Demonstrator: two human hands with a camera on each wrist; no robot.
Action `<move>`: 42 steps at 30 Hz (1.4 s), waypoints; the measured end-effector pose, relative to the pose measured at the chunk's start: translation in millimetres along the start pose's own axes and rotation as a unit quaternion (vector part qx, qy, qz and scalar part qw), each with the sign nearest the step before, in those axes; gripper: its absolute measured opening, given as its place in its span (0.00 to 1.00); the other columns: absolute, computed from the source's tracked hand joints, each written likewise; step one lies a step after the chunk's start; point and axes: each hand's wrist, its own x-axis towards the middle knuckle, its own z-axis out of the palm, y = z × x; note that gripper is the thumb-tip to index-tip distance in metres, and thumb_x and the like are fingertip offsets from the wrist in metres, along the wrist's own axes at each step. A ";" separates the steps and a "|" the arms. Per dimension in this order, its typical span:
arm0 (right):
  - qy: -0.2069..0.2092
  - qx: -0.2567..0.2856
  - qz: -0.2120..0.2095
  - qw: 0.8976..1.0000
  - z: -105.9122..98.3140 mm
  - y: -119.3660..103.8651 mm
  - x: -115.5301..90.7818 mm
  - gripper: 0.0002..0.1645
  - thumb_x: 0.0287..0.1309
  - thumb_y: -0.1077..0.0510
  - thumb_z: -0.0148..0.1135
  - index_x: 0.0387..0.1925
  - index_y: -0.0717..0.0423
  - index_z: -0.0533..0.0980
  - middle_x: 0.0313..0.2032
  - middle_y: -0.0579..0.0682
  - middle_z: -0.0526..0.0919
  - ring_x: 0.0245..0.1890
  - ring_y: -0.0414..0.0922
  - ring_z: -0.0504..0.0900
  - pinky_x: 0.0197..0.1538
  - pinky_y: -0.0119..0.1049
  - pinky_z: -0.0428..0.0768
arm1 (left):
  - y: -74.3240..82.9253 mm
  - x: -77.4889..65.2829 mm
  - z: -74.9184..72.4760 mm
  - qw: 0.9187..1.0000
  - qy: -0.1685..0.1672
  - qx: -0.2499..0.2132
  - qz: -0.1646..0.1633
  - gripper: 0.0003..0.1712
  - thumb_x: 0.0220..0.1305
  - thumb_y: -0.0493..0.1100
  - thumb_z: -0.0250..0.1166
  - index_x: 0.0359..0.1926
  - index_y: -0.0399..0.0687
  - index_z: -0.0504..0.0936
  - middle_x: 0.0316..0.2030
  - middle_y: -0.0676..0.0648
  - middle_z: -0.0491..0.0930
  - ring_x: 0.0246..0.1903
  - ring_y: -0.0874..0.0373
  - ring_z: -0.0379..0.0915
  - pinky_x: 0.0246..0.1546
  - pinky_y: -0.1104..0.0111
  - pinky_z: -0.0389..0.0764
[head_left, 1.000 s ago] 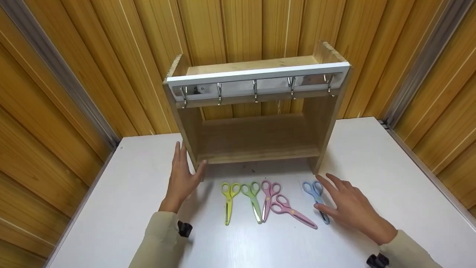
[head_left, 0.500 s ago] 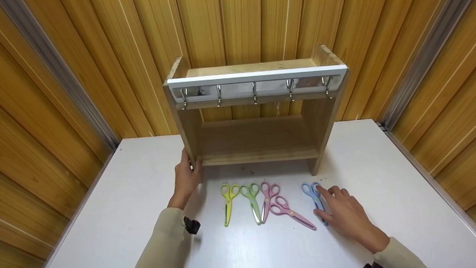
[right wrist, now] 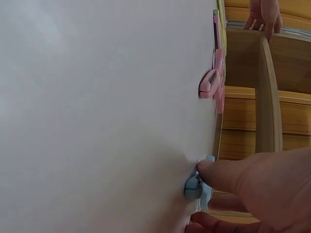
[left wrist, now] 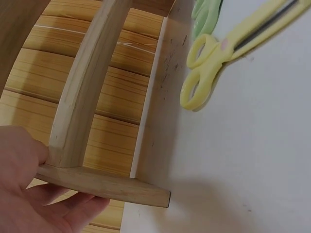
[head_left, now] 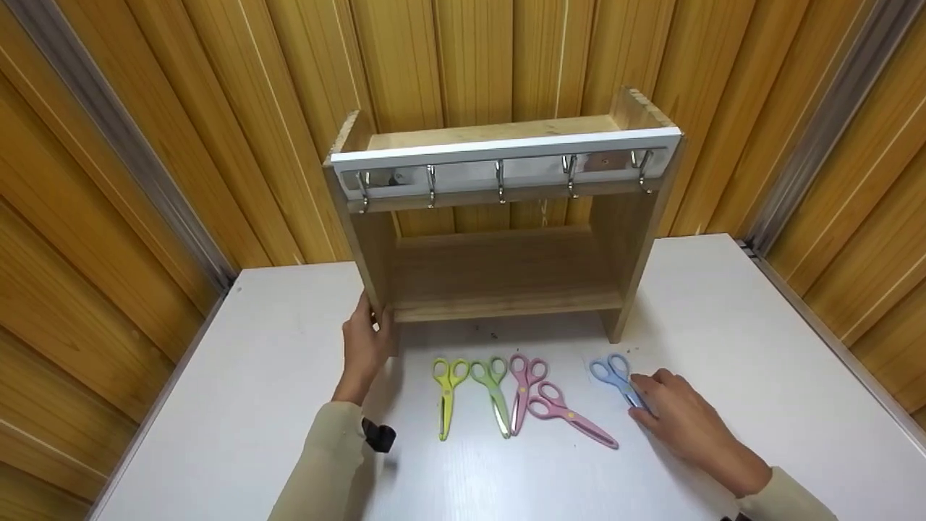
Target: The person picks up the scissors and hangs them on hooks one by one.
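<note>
Our right hand [head_left: 684, 418] nearer, fingers apparently pinching blue scissors [head_left: 622, 384] by blades; handles lie forward-left, toward shelf [head_left: 506, 309]. Our left hand [head_left: 363, 353] grips shelf's side.

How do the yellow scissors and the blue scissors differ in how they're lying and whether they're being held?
The yellow scissors lie with no hand on them, while the right hand grips the blue scissors. In the head view, the yellow scissors point nearly straight down; the blue scissors slant down to the right. The yellow scissors show whole there, but the hand hides the blue scissors' tip. Both have two finger loops, turned toward the shelf.
</note>
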 end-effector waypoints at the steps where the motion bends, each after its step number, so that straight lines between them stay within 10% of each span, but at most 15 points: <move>1: -0.003 0.009 0.005 1.000 -0.5 0.9 0.5 0.25 0.49 0.60 0.75 0.49 0.67 0.79 0.33 0.55 0.77 0.33 0.49 0.75 0.30 0.43 0.77 | 0.8 0.4 -0.1 1.000 0.000 -0.001 -0.002 0.31 0.72 0.37 0.55 0.73 0.45 0.59 0.64 0.39 0.71 0.58 0.45 0.74 0.55 0.58 0.78; 32: -0.020 0.052 0.052 0.997 -11.5 9.8 12.1 0.12 0.44 0.72 0.72 0.34 0.63 0.83 0.28 0.51 0.80 0.29 0.45 0.76 0.30 0.44 0.79 | 1.8 2.8 0.2 1.000 0.000 0.003 -0.006 0.31 0.72 0.36 0.55 0.73 0.46 0.60 0.64 0.40 0.72 0.57 0.47 0.75 0.54 0.60 0.79; 42: 0.011 0.045 0.009 0.999 -38.1 7.8 24.7 0.11 0.44 0.74 0.71 0.32 0.61 0.84 0.26 0.48 0.80 0.26 0.42 0.75 0.27 0.39 0.77 | -1.5 1.8 0.8 1.000 0.005 0.000 0.003 0.30 0.71 0.35 0.56 0.72 0.44 0.61 0.64 0.39 0.71 0.57 0.46 0.75 0.54 0.56 0.79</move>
